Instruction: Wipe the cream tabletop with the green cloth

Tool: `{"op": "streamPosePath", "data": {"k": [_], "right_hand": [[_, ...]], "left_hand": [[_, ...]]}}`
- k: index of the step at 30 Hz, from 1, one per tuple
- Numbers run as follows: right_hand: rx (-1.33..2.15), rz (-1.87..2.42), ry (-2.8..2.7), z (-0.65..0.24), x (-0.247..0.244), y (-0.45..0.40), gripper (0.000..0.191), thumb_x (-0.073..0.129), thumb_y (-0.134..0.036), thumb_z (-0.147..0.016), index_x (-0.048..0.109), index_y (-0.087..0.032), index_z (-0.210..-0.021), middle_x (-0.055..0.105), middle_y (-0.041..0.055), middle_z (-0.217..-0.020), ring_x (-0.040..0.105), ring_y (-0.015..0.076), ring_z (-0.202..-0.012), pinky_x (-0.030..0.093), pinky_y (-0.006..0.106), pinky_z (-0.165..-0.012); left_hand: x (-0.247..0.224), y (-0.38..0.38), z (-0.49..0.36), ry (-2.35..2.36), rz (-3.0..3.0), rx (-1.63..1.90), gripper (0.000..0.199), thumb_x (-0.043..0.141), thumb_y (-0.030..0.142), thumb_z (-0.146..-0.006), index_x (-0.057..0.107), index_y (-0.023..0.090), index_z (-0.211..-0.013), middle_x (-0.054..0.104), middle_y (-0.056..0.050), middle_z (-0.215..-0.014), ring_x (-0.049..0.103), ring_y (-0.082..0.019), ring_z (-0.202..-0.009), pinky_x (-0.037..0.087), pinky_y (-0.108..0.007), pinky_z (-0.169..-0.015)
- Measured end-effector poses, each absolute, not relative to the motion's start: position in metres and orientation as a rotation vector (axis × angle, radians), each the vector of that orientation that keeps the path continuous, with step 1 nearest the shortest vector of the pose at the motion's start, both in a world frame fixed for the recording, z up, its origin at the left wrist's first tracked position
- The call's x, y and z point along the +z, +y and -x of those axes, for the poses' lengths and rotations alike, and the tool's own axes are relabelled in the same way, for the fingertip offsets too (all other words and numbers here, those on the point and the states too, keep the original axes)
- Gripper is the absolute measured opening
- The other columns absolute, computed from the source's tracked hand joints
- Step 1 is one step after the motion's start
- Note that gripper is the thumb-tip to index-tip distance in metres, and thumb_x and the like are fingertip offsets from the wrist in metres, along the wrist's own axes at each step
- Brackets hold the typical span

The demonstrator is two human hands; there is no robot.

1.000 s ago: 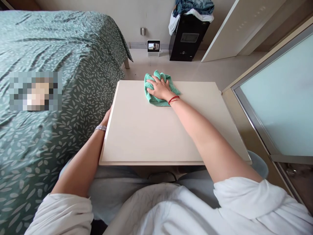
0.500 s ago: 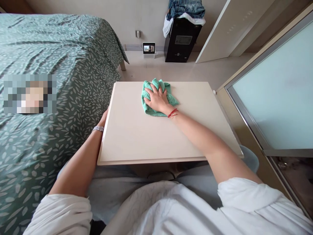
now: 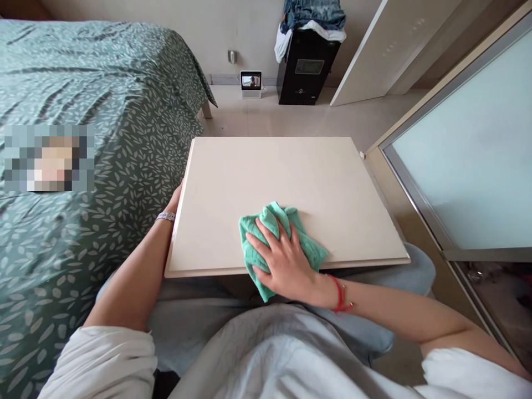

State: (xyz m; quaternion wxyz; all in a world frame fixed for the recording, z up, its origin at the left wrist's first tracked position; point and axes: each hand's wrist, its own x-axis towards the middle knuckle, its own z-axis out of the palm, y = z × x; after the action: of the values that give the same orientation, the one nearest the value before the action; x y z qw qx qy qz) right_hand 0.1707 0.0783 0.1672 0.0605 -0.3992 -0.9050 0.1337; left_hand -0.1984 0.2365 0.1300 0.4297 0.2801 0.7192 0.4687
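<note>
A green cloth [image 3: 305, 246] lies crumpled at the near edge of the white tabletop [image 3: 224, 177], and its lower corner hangs over that edge. My right hand [image 3: 285, 263], a red string bracelet at its wrist, presses on the cloth with spread fingers and keeps hold of it, cloth bunched at the fingertips. At the left side of the tabletop is my left hand [image 3: 177, 198], with a pale band on its wrist. Its fingers are hidden behind the table's side, so their grip cannot be seen.
A bed with a green leaf-patterned cover [image 3: 137, 127] stands close on the left. Beyond the table are a small screen device [image 3: 251, 83] and a black cabinet [image 3: 305, 69] with jeans [image 3: 313, 14] on top. A frosted sliding door [image 3: 469, 149] borders the right.
My right hand has drawn the green cloth from the far edge of the tabletop to the near edge. My left hand has stayed at the left side.
</note>
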Motion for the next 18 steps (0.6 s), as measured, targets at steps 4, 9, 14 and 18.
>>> {"op": "streamPosePath", "data": {"k": [4,9,14,18], "right_hand": [[0.415,1.173,-2.785,-0.182,0.167,0.064,0.083,0.072,-0.054,-0.119,0.065,-0.031,-0.199,0.047,0.0183,-0.21,0.05,0.0637,-0.186,0.048,0.098,-0.142],[0.377,1.328,-2.684,-0.172,0.172,0.129,0.078,0.068,-0.047,-0.122,0.066,-0.027,-0.197,0.046,0.02,-0.21,0.05,0.0625,-0.187,0.045,0.094,-0.144],[0.337,1.547,-2.553,-0.142,0.179,0.23,0.077,0.059,-0.047,-0.124,0.065,-0.023,-0.197,0.04,0.0214,-0.213,0.042,0.064,-0.19,0.042,0.096,-0.143],[0.325,1.637,-2.486,-0.122,0.182,0.303,0.078,0.053,-0.047,-0.124,0.062,-0.02,-0.197,0.035,0.0243,-0.215,0.039,0.0653,-0.189,0.037,0.102,-0.141]], "left_hand": [[0.137,0.233,0.195,1.834,-0.66,1.14,0.035,0.052,0.012,-0.132,0.085,0.003,-0.139,0.094,-0.006,-0.11,0.082,-0.024,-0.131,0.06,-0.028,-0.129],[0.135,0.232,0.197,1.809,-0.652,1.126,0.03,0.06,0.018,-0.129,0.084,0.008,-0.144,0.093,-0.004,-0.105,0.085,-0.027,-0.119,0.066,-0.036,-0.125],[0.141,0.232,0.192,1.829,-0.63,1.12,0.033,0.05,0.015,-0.133,0.082,0.005,-0.137,0.094,-0.009,-0.112,0.084,-0.026,-0.132,0.062,-0.031,-0.128],[0.142,0.232,0.192,1.835,-0.657,1.126,0.033,0.05,0.011,-0.132,0.083,0.003,-0.136,0.095,-0.012,-0.123,0.08,-0.025,-0.144,0.056,-0.029,-0.135]]}}
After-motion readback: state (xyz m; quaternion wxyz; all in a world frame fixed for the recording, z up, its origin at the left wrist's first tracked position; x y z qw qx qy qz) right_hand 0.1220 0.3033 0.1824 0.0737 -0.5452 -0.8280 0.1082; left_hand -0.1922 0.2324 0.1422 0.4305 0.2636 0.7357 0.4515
